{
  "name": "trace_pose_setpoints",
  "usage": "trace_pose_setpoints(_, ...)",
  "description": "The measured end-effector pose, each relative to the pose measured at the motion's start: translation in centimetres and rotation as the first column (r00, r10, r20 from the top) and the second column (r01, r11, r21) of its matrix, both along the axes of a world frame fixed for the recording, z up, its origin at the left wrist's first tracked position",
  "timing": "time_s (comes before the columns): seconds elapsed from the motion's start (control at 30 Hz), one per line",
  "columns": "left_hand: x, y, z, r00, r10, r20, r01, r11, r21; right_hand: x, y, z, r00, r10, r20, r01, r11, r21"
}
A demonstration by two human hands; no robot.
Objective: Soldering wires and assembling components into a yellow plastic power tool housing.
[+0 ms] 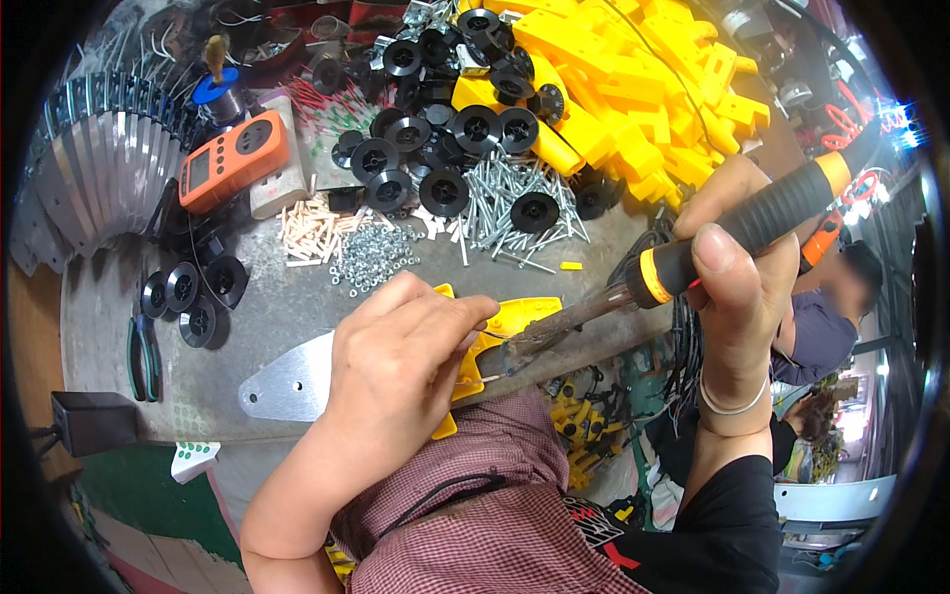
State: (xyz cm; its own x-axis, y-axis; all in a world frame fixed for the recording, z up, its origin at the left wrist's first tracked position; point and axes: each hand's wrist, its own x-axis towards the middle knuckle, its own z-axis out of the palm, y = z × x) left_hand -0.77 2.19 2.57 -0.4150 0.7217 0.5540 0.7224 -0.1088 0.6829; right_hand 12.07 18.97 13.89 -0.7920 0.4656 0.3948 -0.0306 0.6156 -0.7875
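My right hand (pixel 740 287) is wrapped round the black grip of a soldering iron (pixel 762 216) with orange rings. Its darkened metal end slants down left to a yellow plastic housing (pixel 526 314) at the bench's near edge. Over that housing, my left hand (pixel 391 342) is closed, with thumb and forefinger pinched. A thin dark wire (pixel 492 334) seems to come from those fingertips toward the iron's end; the fingers partly hide the grip. From under the left hand a flat silver metal blade (pixel 289 382) with holes sticks out to the left.
Behind lie black spools (pixel 442 192), screws (pixel 510 198), nuts (pixel 371 259) and a heap of yellow housings (pixel 633 89). An orange meter (pixel 235 161), metal blades (pixel 109 168) and pliers (pixel 143 356) are at left. A checked cloth (pixel 475 495) covers my lap. Another person (pixel 826 327) sits at right.
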Motion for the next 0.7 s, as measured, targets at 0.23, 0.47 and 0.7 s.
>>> trace_pose_setpoints(0.23,0.1,-0.3,0.1,1.0,-0.001,0.007,0.001,1.0,-0.019,-0.1,-0.1,0.0,0.999,-0.053,0.007,0.053,0.999,-0.012)
trace_pose_setpoints(0.47,-0.2,-3.0,1.7,0.99,0.131,-0.054,-0.138,0.976,-0.168,0.4,2.6,-1.0,0.953,-0.292,-0.078,0.278,0.949,-0.148)
trace_pose_setpoints(0.7,0.1,-1.7,0.1,0.995,0.091,-0.052,-0.097,0.988,-0.124,-1.2,5.2,-7.3,0.974,-0.18,0.139,0.226,0.835,-0.501)
